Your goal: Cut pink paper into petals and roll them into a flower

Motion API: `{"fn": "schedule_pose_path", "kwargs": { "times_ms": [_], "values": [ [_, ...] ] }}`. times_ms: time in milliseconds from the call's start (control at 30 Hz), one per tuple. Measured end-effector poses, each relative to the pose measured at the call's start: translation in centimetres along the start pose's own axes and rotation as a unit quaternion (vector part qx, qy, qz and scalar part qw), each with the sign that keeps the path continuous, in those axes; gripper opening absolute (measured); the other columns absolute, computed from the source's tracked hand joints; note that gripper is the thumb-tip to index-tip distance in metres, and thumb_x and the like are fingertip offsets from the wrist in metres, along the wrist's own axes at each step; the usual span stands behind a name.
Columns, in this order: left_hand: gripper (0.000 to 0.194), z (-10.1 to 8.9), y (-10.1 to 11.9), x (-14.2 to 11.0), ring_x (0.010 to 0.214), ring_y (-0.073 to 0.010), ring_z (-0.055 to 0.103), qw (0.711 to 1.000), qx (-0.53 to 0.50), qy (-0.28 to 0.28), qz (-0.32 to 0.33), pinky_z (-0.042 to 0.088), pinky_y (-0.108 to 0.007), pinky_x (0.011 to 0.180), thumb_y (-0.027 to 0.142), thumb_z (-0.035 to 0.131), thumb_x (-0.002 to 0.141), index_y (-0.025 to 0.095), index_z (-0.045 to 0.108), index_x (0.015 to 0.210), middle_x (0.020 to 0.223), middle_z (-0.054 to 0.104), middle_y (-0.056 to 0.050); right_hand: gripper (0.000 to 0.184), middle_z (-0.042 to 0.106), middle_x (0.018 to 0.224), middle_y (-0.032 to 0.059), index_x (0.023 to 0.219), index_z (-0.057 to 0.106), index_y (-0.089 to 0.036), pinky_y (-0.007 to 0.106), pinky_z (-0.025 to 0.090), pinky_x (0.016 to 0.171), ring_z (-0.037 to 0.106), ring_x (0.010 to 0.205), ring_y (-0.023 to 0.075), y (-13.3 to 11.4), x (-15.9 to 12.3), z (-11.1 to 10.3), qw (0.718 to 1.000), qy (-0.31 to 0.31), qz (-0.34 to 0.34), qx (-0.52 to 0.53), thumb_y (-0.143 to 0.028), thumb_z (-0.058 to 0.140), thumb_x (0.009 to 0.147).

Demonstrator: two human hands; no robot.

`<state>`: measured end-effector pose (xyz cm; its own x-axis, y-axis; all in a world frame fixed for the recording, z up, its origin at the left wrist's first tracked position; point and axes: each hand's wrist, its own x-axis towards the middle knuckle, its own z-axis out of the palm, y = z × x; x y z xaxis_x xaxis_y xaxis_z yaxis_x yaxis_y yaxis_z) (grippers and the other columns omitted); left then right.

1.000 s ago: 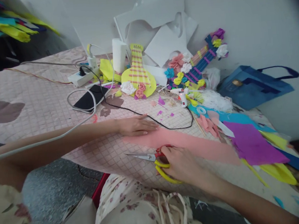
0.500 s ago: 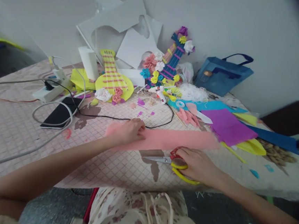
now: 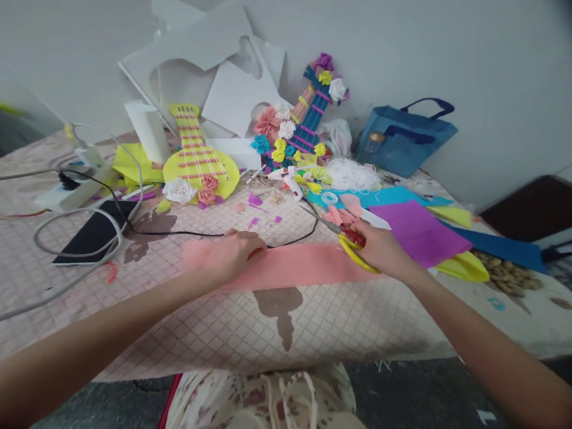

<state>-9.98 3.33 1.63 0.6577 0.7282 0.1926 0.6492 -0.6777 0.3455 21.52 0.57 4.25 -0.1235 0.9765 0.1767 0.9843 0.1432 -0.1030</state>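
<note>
A long pink paper strip (image 3: 300,266) lies across the near part of the patterned table cover (image 3: 226,326). My left hand (image 3: 232,254) presses down on the strip's left end with its fingers curled over it. At the strip's right end my right hand (image 3: 382,249) is closed on yellow-handled scissors (image 3: 345,239), whose blades point up and to the left above the strip. A purple paper sheet (image 3: 420,233) lies just right of that hand.
A black cable (image 3: 247,230) runs behind the strip. Further back are a yellow paper guitar (image 3: 196,159), a blue flowered guitar (image 3: 307,116), a glue gun (image 3: 290,182), a phone (image 3: 90,233), a power strip (image 3: 71,190), white foam boards (image 3: 212,60) and a blue bag (image 3: 402,137).
My right hand has lifted the scissors from the table's near edge and carried them up to the strip's right end. My left hand stays on the strip, fingers now curled. The view has shifted.
</note>
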Motion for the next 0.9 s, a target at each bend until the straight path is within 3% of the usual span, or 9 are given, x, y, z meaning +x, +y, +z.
{"fn": "schedule_pose_path", "kwargs": {
  "times_ms": [267, 333, 500, 567, 700, 800, 900],
  "values": [
    [0.015, -0.2, 0.7, -0.9, 0.074, -0.0179, 0.060, 0.997, 0.067, 0.030, -0.023, 0.042, -0.030, 0.070, 0.020, 0.046, 0.085, 0.018, 0.060, 0.083, 0.078, 0.068, -0.003, 0.022, 0.069, 0.089, 0.0064, 0.094, 0.061, -0.019, 0.025, 0.035, 0.057, 0.060, 0.072, 0.0189, -1.1, 2.4, 1.1, 0.996, -0.070, -0.012, 0.049, -0.035, 0.054, 0.080],
    [0.017, 0.0, 0.4, -1.1, 0.076, -0.0181, 0.060, 0.997, 0.069, 0.035, 0.003, 0.043, -0.030, 0.071, 0.020, 0.044, 0.087, 0.018, 0.060, 0.083, 0.081, 0.068, -0.004, 0.025, 0.069, 0.084, 0.0067, 0.093, 0.061, -0.018, 0.024, 0.033, 0.054, 0.059, 0.068, 0.0185, -1.3, 2.6, 1.2, 0.995, -0.083, -0.009, 0.048, -0.038, 0.054, 0.080],
    [0.021, 0.0, 0.1, -2.3, 0.107, -0.0235, 0.053, 0.985, 0.075, 0.090, 0.126, 0.041, -0.039, 0.088, 0.020, 0.040, 0.092, 0.016, 0.060, 0.087, 0.118, 0.061, -0.010, 0.022, 0.068, 0.082, 0.0056, 0.089, 0.059, -0.018, 0.023, 0.031, 0.052, 0.058, 0.067, 0.0176, -1.2, 3.0, 1.5, 0.993, -0.098, -0.016, 0.060, -0.037, 0.054, 0.080],
    [0.022, -0.1, 0.5, -3.2, 0.105, -0.0239, 0.054, 0.976, 0.072, 0.091, 0.185, 0.040, -0.041, 0.088, 0.017, 0.038, 0.092, 0.016, 0.060, 0.093, 0.117, 0.061, -0.012, 0.020, 0.068, 0.082, 0.0050, 0.088, 0.059, -0.018, 0.023, 0.032, 0.054, 0.057, 0.067, 0.0171, -1.1, 3.1, 1.6, 0.992, -0.102, -0.027, 0.068, -0.036, 0.054, 0.080],
    [0.029, -0.2, 1.8, -5.2, 0.094, -0.0206, 0.059, 0.961, 0.022, 0.046, 0.273, 0.044, -0.036, 0.080, 0.009, 0.033, 0.092, 0.016, 0.056, 0.107, 0.110, 0.065, -0.012, 0.020, 0.067, 0.080, 0.0047, 0.084, 0.059, -0.017, 0.024, 0.034, 0.057, 0.056, 0.068, 0.0169, -1.2, 3.0, 2.1, 0.989, -0.108, -0.061, 0.076, -0.036, 0.052, 0.081],
    [0.031, -0.5, 3.1, -6.4, 0.094, -0.0197, 0.061, 0.955, -0.058, -0.013, 0.291, 0.045, -0.033, 0.080, 0.008, 0.034, 0.091, 0.019, 0.056, 0.110, 0.111, 0.065, -0.011, 0.026, 0.065, 0.075, 0.0025, 0.083, 0.059, -0.018, 0.024, 0.033, 0.056, 0.053, 0.063, 0.0150, -1.3, 3.1, 2.4, 0.984, -0.124, -0.084, 0.097, -0.043, 0.057, 0.078],
    [0.025, -1.2, 4.5, -7.2, 0.098, -0.0186, 0.061, 0.941, -0.188, -0.104, 0.263, 0.044, -0.031, 0.085, 0.013, 0.041, 0.090, 0.023, 0.059, 0.104, 0.110, 0.065, -0.009, 0.029, 0.063, 0.074, 0.0008, 0.085, 0.058, -0.018, 0.023, 0.033, 0.055, 0.051, 0.061, 0.0142, -0.9, 3.6, 2.3, 0.977, -0.145, -0.091, 0.124, -0.045, 0.059, 0.076]
  ]
}}
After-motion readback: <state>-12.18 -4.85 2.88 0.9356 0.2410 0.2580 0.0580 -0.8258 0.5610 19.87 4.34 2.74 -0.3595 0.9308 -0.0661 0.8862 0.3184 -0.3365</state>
